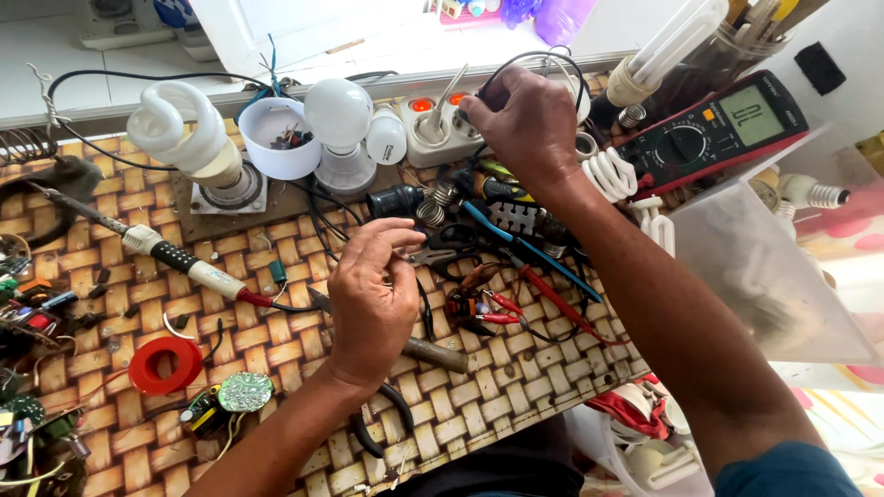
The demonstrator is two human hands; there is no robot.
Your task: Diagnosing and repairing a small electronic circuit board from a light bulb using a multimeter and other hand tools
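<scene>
Over cluttered bench: left hand [368, 299] fingers pinched together on thin wire; right hand [523, 115] fingers closed on black cable [525, 60] at power strip [433, 129].

Work surface: a table [516, 387] covered in a brown woven-pattern sheet, brightly and evenly lit. Along its far edge runs a pale ledge [110, 92] with white tiled surface behind it. At right, a translucent plastic bin [764, 267] stands beside the table edge.
</scene>
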